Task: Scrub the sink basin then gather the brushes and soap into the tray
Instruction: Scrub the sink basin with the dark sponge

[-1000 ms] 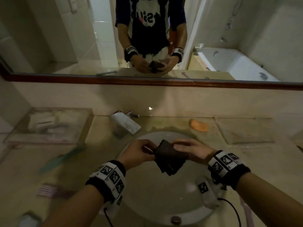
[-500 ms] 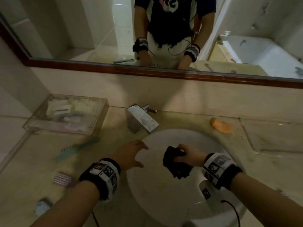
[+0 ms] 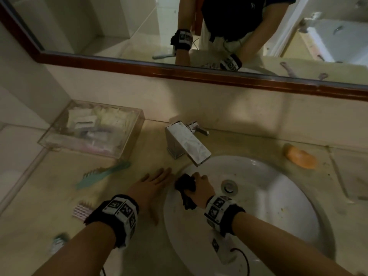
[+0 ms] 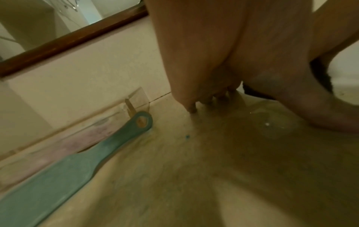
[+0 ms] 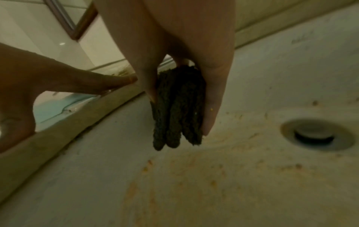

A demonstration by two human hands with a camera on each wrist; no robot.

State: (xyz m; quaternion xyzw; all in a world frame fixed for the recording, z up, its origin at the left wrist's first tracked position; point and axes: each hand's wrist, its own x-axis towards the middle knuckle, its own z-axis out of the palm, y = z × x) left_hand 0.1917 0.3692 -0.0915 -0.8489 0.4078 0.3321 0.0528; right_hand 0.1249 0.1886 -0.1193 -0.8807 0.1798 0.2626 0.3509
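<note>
Change noted: 1 second ago both hands held the dark cloth above the basin. The left hand point(image 3: 152, 188) has since let go and now lies flat on the countertop point(image 3: 139, 246) just beside the sink rim, fingers straight and spread, grasping nothing. The right hand point(image 3: 201, 189) has dropped into the sink basin point(image 3: 278, 206) with fingers curled round the folded dark cloth point(image 3: 184, 184), its lower edge at or just above the porcelain by the left wall. Judgement: the left hand is bracing and scrubbing is only beginning; orange-brown specks point(image 5: 149, 163) remain across the basin floor near the drain point(image 3: 230, 186).

Containers, left to right: the clear tray point(image 3: 127, 134) stands at the back left against the wall and holds several pale packets and small toiletries, too blurred to identify. The teal brush point(image 3: 103, 174) lies on the countertop just in front of it, outside; the pink bristled brush point(image 3: 82, 211) lies nearer the camera, also outside. The sink basin holds only the cloth and hand. The orange soap point(image 3: 300, 158) sits on the countertop at the far right, well apart from the tray.
</note>
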